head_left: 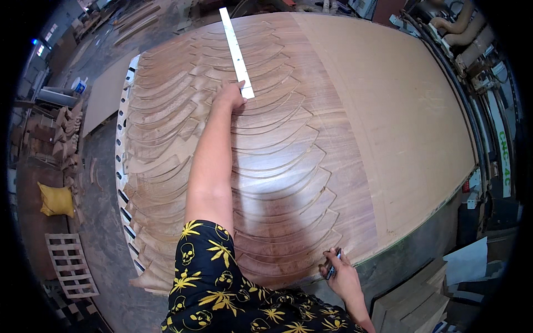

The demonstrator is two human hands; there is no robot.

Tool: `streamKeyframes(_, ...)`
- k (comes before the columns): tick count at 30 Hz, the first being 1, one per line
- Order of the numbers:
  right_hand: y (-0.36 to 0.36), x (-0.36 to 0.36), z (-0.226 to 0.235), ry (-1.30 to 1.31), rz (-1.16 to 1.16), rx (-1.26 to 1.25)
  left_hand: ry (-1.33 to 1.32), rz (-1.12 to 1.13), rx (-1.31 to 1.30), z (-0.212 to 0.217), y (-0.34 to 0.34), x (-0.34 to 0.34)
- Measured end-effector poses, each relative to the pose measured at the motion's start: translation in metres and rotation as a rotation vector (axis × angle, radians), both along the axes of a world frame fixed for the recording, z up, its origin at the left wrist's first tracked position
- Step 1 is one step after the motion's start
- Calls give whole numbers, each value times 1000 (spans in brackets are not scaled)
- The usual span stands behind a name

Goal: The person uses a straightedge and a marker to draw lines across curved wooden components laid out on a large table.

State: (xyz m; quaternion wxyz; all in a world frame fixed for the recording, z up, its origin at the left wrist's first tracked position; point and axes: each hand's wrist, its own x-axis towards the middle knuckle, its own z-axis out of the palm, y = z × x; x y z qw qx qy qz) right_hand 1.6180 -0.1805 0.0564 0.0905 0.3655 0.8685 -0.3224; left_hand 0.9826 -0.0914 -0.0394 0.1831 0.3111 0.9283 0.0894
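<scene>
A large wood-grain panel [344,144] lies in front of me, with rows of curved, pointed pieces cut into its surface. Out over its far half reaches my left hand [230,95], closed on the near end of a long white flat strip [234,50]. The strip looks like a straightedge and lies across the cut curves, pointing away from me. Close to the panel's near right edge, my right hand [343,276] has its fingers closed around a dark, slim pen [332,270]. That pen is partly hidden by the fingers.
Plain brown board [411,127] makes up the right part of the worktop. A white perforated rail [119,144] runs along the left side. On the floor at left are a yellow sack [56,199] and a slatted pallet [71,265]. Flexible hoses [463,28] stand far right.
</scene>
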Motion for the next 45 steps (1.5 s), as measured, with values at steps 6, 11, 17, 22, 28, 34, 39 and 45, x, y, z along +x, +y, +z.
streamKeyframes(6, 0, -5, 7, -43, -34, -36, 24, 11, 36, -4, 13, -6)
streamKeyframes(11, 4, -11, 12, -25, -55, -64, 2, 5, 110, -24, 9, -37)
streamKeyframes(17, 2, -11, 11, -48, -66, -56, -59, -1, 181, -45, 15, -50)
streamKeyframes(22, 2, -13, 13, -62, -71, -52, -44, -7, 139, -31, 15, -36)
streamKeyframes(28, 1, -14, 14, -60, -77, -91, 11, -29, 37, 11, 2, -5)
streamKeyframes(34, -2, -9, 8, -27, -25, -17, 40, -23, 39, 14, -6, 6)
streamKeyframes(39, -1, -6, 4, -40, 9, -22, 12, 24, 103, 13, -10, 17)
streamKeyframes(45, -4, -4, 1, -18, 27, 1, 12, 43, 51, 34, -8, 38)
